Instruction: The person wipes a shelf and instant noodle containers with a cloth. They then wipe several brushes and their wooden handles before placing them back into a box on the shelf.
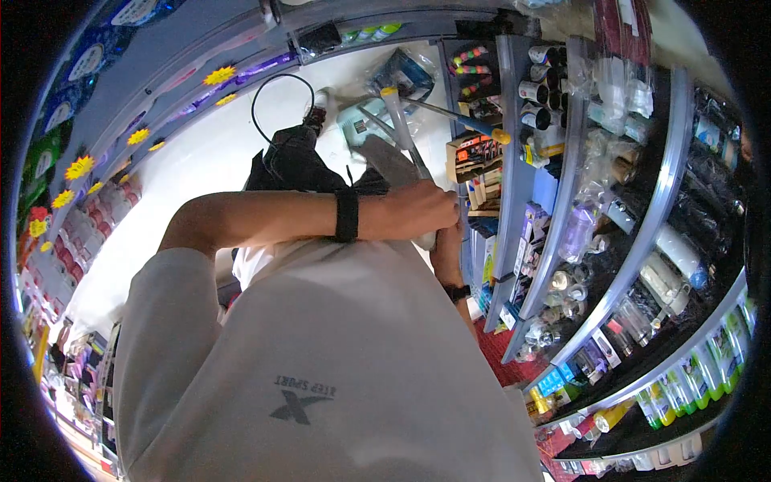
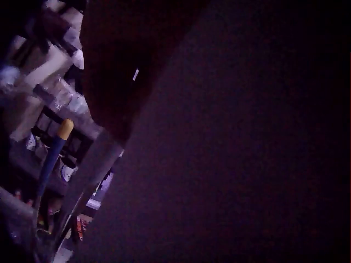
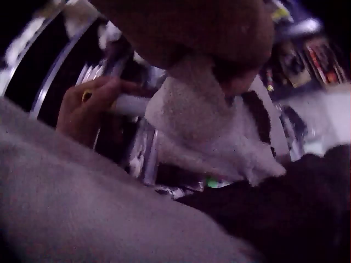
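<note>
In the head view my left arm crosses my body, and its hand is curled into a grip. My right hand sits just below it, partly hidden. The right wrist view shows the near hand gripping a rumpled grey cloth; beyond it a hand with a ring grips a pale handle. Grey cloth also hangs forward of my left hand in the head view. In the left wrist view a long grey bar slants down from the dark hand. Most of that view is black.
Shelves packed with bottles and boxes curve along my right. A blue rod with a yellow tip reaches toward them. An open box of small goods stands close by. A pale green container lies ahead on the white floor.
</note>
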A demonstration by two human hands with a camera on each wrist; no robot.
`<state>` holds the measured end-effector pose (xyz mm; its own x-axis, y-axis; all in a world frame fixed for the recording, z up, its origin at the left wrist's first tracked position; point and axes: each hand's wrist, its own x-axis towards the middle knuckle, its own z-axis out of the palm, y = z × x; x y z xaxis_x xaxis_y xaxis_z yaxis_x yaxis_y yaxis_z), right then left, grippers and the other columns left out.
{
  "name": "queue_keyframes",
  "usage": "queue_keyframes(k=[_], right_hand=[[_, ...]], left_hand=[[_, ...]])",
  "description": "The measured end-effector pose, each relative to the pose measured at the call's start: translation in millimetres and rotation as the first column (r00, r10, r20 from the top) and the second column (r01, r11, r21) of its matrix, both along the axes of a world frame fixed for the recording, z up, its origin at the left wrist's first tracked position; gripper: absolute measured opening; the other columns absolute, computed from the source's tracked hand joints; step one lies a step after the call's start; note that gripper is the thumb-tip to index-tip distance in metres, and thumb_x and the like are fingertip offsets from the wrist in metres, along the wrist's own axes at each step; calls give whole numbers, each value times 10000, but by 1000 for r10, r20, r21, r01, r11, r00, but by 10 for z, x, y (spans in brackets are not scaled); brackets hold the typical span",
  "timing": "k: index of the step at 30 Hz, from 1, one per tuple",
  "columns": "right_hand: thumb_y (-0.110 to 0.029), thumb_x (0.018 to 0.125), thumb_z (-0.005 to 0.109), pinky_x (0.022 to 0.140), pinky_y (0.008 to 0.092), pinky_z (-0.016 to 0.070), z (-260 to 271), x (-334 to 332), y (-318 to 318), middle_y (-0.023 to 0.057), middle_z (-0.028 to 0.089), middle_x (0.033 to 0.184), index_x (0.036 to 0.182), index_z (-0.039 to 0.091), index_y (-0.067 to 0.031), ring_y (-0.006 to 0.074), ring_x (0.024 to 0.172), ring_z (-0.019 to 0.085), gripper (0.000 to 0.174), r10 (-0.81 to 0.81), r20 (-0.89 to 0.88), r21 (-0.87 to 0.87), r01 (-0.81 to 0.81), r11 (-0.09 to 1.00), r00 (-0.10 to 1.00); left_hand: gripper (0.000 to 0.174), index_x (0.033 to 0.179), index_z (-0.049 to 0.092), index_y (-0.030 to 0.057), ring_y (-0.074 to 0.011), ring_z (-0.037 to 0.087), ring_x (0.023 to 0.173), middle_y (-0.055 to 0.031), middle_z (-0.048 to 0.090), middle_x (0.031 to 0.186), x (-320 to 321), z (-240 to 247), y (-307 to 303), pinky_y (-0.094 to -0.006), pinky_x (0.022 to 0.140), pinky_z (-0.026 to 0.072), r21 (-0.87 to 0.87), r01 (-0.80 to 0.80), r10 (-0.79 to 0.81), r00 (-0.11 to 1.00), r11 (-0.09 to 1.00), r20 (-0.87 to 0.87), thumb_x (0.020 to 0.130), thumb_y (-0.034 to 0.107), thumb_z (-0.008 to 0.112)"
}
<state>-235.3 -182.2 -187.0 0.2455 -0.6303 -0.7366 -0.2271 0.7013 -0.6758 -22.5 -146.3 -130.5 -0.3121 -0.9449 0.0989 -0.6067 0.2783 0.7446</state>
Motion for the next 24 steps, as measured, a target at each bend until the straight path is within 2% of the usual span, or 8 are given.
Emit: queue_keyframes(k=[2,4,9,10,12,14,19,24], right_hand=[[-243,918,533,889,407,478,77,-135,61,165,601,1151,1165,567,-18,291,994,589,336,151,-213,-240,-201,950,965],[-227,921,577,943,396,421,337,-97,114,180,541,1207,1156,581,-7,300,1099,521,322,192,-587,-625,-591,510,787],[-426,817,649,930,421,409,596,113,311,200,584,1116,1163,580,8,338,1102,512,560,241,-635,-703,-678,214,734],[-426,817,649,930,421,409,593,110,356,200,584,1116,1163,580,8,338,1102,512,560,233,-637,-702,-678,220,735],[-183,830,624,951,385,395,817,515,385,194,590,1076,1205,540,18,299,1073,532,434,201,-670,-436,-598,672,714],[-133,797,664,830,347,462,525,447,268,184,636,921,1110,585,24,248,938,596,358,194,-417,-604,-430,671,888],[-134,794,675,768,339,476,541,295,274,171,641,858,1081,600,23,247,854,610,335,264,-560,-515,-580,632,785],[-135,791,686,706,331,491,486,202,258,158,646,794,1053,616,21,246,771,624,313,307,-597,-466,-632,620,741]], left_hand=[[146,864,604,-27,-287,687,754,-149,633,857,-21,-17,20,-374,618,580,-51,-8,8,1000,999,3,763,78,591],[181,890,610,-37,-283,688,765,-139,624,842,-38,-4,22,-374,611,580,-9,108,-107,992,994,73,768,97,593],[198,875,606,-27,-269,685,741,-143,609,848,-184,130,82,-364,602,580,-3,121,-121,992,993,-18,761,134,608],[201,866,599,-28,-267,682,725,-153,601,845,-211,153,96,-361,598,580,-33,72,-74,994,997,-78,764,145,609],[228,882,586,-33,-274,677,714,-164,586,854,-255,151,100,-358,591,578,-82,107,-106,994,991,17,762,159,613],[256,898,574,-37,-280,672,704,-174,572,863,-273,174,106,-355,584,576,-115,136,-121,985,984,125,760,173,617],[587,1230,452,-35,-358,647,803,-189,533,983,-123,197,67,-436,633,549,38,214,-196,941,976,-277,745,210,675],[522,1125,554,7,-384,623,835,-191,575,957,276,36,-136,-473,708,498,-14,457,-423,811,889,-404,681,247,686]])
